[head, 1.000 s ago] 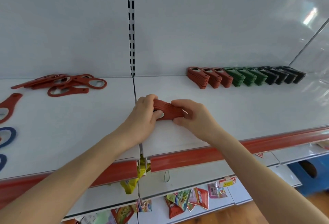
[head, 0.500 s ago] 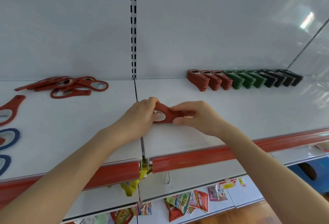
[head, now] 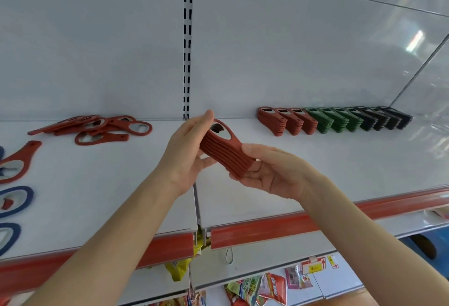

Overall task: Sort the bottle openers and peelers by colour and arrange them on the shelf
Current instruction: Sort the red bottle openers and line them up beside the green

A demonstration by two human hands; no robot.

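Nearest, below the red price rail point(head: 255, 230), snack packets point(head: 262, 286) lie on a lower shelf. Above the rail, both hands hold a stack of red bottle openers point(head: 224, 151) lifted clear of the shelf point(head: 315, 172), tilted with its metal-ringed head up and away. The left hand point(head: 187, 152) clamps the head end, fingers point(head: 204, 121) together behind it and thumb under. The right hand point(head: 269, 174) pinches the handle end, thumb on top and fingers curled beneath.

The step looks like squaring up one finished red stack before placing it. Further back right stand the red stacks point(head: 286, 121), then green stacks point(head: 336, 121) and black stacks point(head: 386, 117), touching in a row. The next move likely calls for setting this stack down just left of the red ones, edges kept aligned. Loose red openers point(head: 97, 127) and blue openers point(head: 14, 200) on the left remain unsorted.
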